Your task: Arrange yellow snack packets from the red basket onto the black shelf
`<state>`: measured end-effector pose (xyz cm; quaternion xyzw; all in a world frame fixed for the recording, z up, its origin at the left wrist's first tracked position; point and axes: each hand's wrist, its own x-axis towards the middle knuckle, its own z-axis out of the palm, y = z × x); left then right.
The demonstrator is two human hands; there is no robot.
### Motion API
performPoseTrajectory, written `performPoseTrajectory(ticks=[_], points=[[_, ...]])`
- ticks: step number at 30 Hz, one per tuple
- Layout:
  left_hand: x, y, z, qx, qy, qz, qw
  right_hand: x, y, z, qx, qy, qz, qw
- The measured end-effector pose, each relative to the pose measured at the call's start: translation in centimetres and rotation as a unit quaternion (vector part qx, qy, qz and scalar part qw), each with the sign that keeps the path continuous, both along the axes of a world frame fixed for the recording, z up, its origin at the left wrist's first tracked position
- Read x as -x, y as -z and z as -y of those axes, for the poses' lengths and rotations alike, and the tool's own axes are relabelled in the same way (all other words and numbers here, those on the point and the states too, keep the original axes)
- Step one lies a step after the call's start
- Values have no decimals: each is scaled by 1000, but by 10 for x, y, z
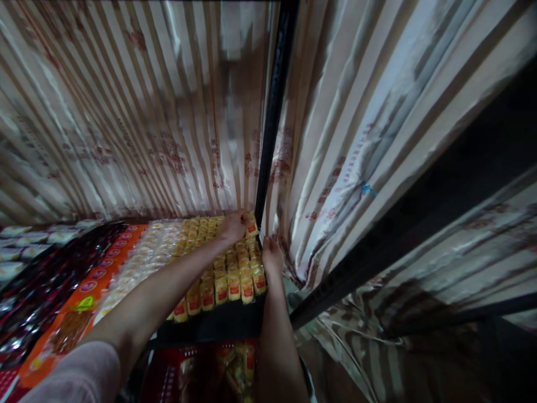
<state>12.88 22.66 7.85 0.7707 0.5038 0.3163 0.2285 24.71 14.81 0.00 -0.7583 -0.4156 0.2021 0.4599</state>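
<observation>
My left hand reaches to the back corner of the shelf, its fingers closed on a small yellow snack packet with a red label. Below it, similar yellow snack packets stand in tight rows, red labels facing me. At the right end of these rows, beside the shelf edge, is my right hand. Its fingers are curled, and whatever they grip is hidden. Both forearms stretch forward over the goods, the left one covering part of the rows.
A dark upright post rises behind the hands, with striped printed sheeting around it. Left lie clear-wrapped pale packets, an orange package and dark shiny packets. A red crate sits below. A dark beam slants across the right.
</observation>
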Motion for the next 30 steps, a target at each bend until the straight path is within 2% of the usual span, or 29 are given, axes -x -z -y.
performPoseTrajectory(ticks=[4, 7, 10, 16, 19, 23, 30], points=[[-6, 4, -13, 2, -2, -2, 1000, -12, 9, -11, -48, -2, -51, 998], [-10, 6, -19, -9, -9, -7, 1000, -14, 13, -19, -106, -42, -116, 987], [-14, 5, -23, -12, -4, -7, 1000, -11, 11, -25, -119, -88, -153, 977], [-20, 10, -30, -23, 16, -8, 1000, -7, 9, -25, -86, -182, -159, 966], [-21, 15, -36, -25, 4, -13, 1000, -3, 13, -26, -30, -191, -197, 961], [-23, 20, -42, -20, 9, -26, 999, 7, 15, -29, 20, -186, -188, 964], [-28, 25, -41, -5, 50, -70, 996, 15, 20, -30, -24, -183, -186, 965]])
